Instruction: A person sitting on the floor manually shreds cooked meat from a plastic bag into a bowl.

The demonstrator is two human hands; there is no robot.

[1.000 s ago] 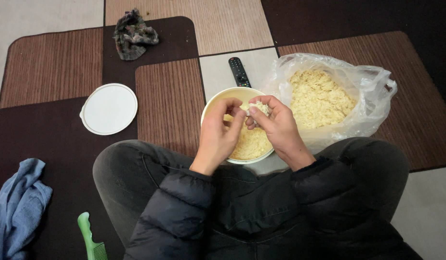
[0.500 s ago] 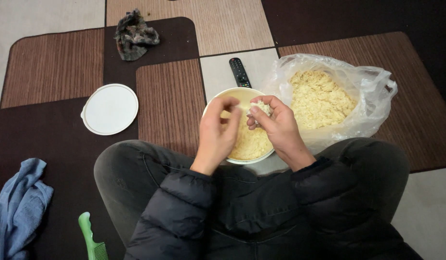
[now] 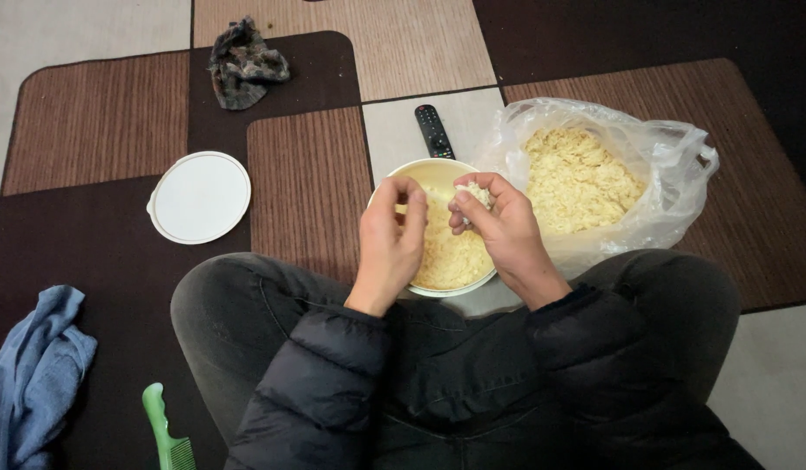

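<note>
Change: hands barely shifted; right hand [image 3: 505,228] still pinched a pale clump [image 3: 474,193].
Left hand [image 3: 392,237]: curled, apparently empty.
Clump: above the bowl [image 3: 420,171], just right of left fingertips.

A white round lid [image 3: 199,197] lies on the rug's left part, a black remote [image 3: 434,130] mid-rug, a crumpled dark cloth [image 3: 244,63] toward the far edge, a blue towel [image 3: 30,374] and green comb [image 3: 166,432] at the near-left corner.
</note>
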